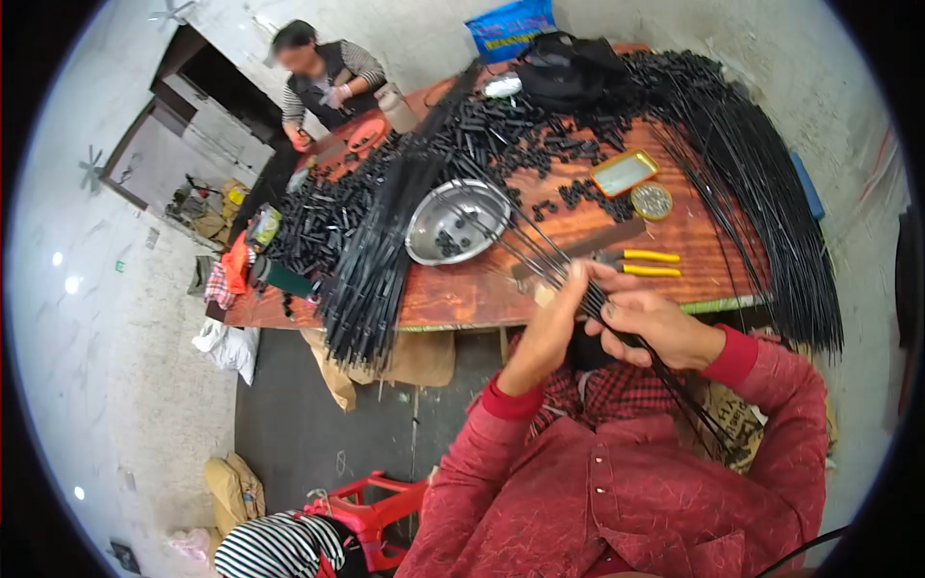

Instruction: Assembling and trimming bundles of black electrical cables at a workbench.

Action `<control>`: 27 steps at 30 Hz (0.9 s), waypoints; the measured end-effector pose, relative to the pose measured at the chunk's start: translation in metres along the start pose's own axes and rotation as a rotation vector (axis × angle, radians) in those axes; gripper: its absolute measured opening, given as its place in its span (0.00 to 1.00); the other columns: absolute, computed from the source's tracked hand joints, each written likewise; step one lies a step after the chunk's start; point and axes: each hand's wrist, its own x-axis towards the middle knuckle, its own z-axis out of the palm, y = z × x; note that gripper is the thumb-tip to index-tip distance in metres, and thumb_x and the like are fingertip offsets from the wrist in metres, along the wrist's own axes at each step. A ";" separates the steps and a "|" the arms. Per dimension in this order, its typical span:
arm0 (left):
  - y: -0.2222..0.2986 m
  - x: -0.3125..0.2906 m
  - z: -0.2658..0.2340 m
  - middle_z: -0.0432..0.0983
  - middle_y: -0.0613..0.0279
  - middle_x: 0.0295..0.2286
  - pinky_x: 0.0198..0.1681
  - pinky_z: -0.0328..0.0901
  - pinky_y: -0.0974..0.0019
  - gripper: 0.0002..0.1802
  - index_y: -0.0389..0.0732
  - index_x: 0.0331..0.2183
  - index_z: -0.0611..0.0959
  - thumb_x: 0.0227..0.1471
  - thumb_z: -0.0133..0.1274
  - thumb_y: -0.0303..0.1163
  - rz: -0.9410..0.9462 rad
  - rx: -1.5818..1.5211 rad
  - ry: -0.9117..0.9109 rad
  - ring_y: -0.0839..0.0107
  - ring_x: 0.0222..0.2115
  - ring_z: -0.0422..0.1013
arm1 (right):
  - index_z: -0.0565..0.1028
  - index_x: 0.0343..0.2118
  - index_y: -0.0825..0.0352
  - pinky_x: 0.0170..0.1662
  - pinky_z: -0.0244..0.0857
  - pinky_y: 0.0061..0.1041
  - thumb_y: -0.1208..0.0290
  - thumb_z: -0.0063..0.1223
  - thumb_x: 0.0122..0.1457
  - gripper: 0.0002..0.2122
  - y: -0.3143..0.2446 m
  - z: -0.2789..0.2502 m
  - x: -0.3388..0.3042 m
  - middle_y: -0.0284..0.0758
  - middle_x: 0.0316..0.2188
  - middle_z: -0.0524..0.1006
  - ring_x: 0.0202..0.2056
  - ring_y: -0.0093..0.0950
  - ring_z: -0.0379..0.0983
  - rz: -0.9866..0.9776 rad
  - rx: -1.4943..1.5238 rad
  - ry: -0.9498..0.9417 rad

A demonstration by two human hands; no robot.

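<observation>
The left hand (551,323) and the right hand (647,323) meet just in front of the worktop (462,294), both closed around a small bundle of thin black rods (540,252). The far ends of the rods rest over the metal bowl (456,222), probably so that the bundle stays level while the fingers work on the near end. The rods look straight, slim and dark, and they run on past the right hand down over the lap. Yellow-handled pliers (641,263) lie near the hands, easy to reach.
</observation>
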 end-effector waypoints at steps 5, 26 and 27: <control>-0.008 -0.013 -0.019 0.63 0.48 0.57 0.54 0.63 0.61 0.35 0.34 0.60 0.61 0.59 0.50 0.44 0.152 0.401 -0.316 0.62 0.50 0.69 | 0.72 0.40 0.71 0.20 0.61 0.15 0.56 0.42 0.68 0.18 0.016 -0.009 0.000 0.32 0.22 0.74 0.18 0.17 0.68 -0.057 0.010 -0.047; -0.063 -0.043 -0.023 0.75 0.66 0.36 0.40 0.66 0.73 0.27 0.43 0.62 0.65 0.62 0.44 0.26 -0.032 0.277 -0.202 0.78 0.36 0.70 | 0.71 0.46 0.72 0.38 0.75 0.27 0.63 0.46 0.67 0.16 0.042 -0.005 -0.004 0.41 0.33 0.79 0.33 0.31 0.79 0.135 0.100 -0.136; -0.062 -0.043 -0.022 0.75 0.66 0.36 0.40 0.67 0.72 0.25 0.42 0.60 0.66 0.62 0.45 0.27 -0.050 0.237 -0.209 0.78 0.36 0.70 | 0.70 0.47 0.72 0.38 0.75 0.27 0.63 0.46 0.67 0.16 0.046 -0.005 -0.007 0.41 0.34 0.79 0.34 0.31 0.79 0.162 0.146 -0.113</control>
